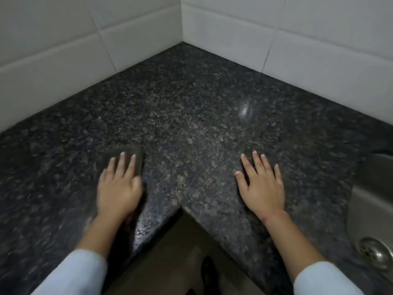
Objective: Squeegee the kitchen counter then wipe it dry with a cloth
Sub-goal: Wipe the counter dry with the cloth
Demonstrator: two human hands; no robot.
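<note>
The dark speckled granite counter (191, 116) forms an L-shaped corner in front of me. My left hand (119, 186) lies flat, fingers together, pressing a dark grey cloth (139, 158) onto the counter near its inner front edge; hand and cloth are motion-blurred. Only the cloth's far and right edges show past my fingers. My right hand (262, 186) rests palm down on the bare counter to the right, fingers spread, holding nothing. No squeegee is in view.
White tiled walls (276, 39) meet at the back corner. A steel sink (370, 209) with its drain (375, 253) sits at the right edge. The counter's inner corner edge (180, 207) points toward me, with floor and a dark shoe (209, 273) below.
</note>
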